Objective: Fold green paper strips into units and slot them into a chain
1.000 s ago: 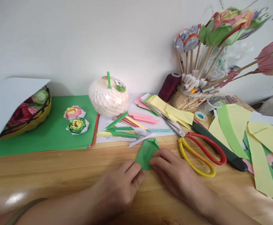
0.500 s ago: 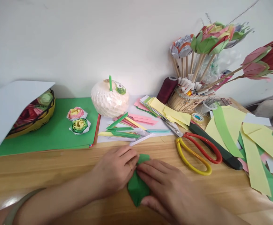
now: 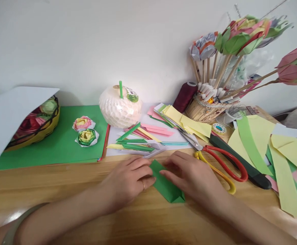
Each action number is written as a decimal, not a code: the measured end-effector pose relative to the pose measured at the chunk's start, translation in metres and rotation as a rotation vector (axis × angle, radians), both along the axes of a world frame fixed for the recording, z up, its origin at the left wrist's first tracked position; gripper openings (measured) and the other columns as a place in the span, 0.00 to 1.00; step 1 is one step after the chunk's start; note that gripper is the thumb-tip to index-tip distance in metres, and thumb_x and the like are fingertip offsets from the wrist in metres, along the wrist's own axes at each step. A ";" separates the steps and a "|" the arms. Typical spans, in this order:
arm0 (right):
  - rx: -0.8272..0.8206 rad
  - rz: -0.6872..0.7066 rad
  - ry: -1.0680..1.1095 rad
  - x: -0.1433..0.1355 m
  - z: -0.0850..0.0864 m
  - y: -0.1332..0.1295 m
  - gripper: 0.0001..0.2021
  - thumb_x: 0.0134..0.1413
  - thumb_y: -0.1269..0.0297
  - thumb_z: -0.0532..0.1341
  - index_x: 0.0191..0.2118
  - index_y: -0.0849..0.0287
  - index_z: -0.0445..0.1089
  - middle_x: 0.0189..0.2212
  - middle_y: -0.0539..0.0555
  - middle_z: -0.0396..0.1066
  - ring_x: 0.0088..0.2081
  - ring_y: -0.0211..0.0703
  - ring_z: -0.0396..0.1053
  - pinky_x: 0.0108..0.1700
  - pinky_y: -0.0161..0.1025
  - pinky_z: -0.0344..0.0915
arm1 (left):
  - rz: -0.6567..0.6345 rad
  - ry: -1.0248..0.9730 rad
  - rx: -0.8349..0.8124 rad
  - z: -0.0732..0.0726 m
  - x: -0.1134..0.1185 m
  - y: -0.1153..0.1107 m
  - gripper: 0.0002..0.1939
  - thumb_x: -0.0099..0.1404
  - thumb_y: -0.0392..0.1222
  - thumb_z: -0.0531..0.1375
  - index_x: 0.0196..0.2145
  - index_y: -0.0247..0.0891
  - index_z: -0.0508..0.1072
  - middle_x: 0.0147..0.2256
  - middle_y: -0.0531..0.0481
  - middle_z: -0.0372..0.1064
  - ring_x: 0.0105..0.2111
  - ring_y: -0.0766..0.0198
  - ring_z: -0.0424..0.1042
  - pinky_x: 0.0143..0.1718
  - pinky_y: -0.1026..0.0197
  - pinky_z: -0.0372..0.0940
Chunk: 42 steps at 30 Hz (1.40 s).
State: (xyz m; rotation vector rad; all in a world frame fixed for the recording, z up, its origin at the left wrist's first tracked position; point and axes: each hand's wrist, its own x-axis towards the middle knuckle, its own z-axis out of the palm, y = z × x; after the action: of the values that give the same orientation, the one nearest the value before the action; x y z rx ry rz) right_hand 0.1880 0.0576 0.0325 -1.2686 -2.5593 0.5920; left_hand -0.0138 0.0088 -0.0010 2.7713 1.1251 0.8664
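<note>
A small green folded paper [image 3: 167, 183] lies on the wooden table between my hands, slanting down to the right, with a small fold at its lower right end. My left hand [image 3: 132, 180], wearing a ring, has its fingers curled and presses on the paper's upper left edge. At the right edge, my right hand [image 3: 191, 173] touches the paper with thumb and curled fingers; its fingertips are partly hidden behind the thumb. Folded paper strips [image 3: 138, 144] in several colours lie just beyond my hands.
Scissors [image 3: 214, 153] with red and yellow handles lie right of my hands, beside a dark green tool [image 3: 252, 175]. Cut paper [image 3: 286, 183] is at the far right. Behind stand a white round container [image 3: 120, 110] and a flower basket [image 3: 202, 110]. Two paper flowers [image 3: 86, 131] sit on green sheets.
The green paper now slants to the lower right and more of it shows. My right hand has moved up and right, and its flat fingers have curled. My left hand has shifted slightly right.
</note>
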 end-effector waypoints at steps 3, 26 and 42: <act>-0.049 0.032 -0.011 -0.009 -0.001 0.003 0.05 0.51 0.64 0.62 0.35 0.56 0.70 0.33 0.51 0.71 0.32 0.41 0.68 0.31 0.36 0.62 | 0.016 0.039 0.067 -0.001 0.001 0.001 0.07 0.66 0.36 0.55 0.33 0.35 0.72 0.34 0.50 0.71 0.42 0.61 0.68 0.47 0.54 0.65; 0.330 0.359 0.139 0.002 -0.017 -0.001 0.15 0.63 0.70 0.47 0.36 0.63 0.70 0.28 0.55 0.69 0.30 0.40 0.65 0.29 0.35 0.62 | -0.105 0.208 0.109 0.013 -0.017 0.007 0.16 0.70 0.33 0.45 0.43 0.32 0.72 0.42 0.52 0.73 0.46 0.65 0.66 0.56 0.59 0.53; 0.458 0.491 0.074 -0.004 -0.005 -0.002 0.21 0.62 0.76 0.43 0.30 0.65 0.71 0.27 0.58 0.70 0.29 0.42 0.66 0.29 0.38 0.64 | -0.104 0.232 0.061 0.011 -0.016 0.006 0.17 0.69 0.32 0.45 0.45 0.29 0.71 0.46 0.48 0.71 0.51 0.62 0.63 0.58 0.55 0.53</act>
State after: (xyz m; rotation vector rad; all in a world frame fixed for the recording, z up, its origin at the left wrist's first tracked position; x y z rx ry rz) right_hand 0.1844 0.0557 0.0271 -0.4659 -2.7262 0.1039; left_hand -0.0299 0.0147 0.0097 3.0118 0.9848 0.5911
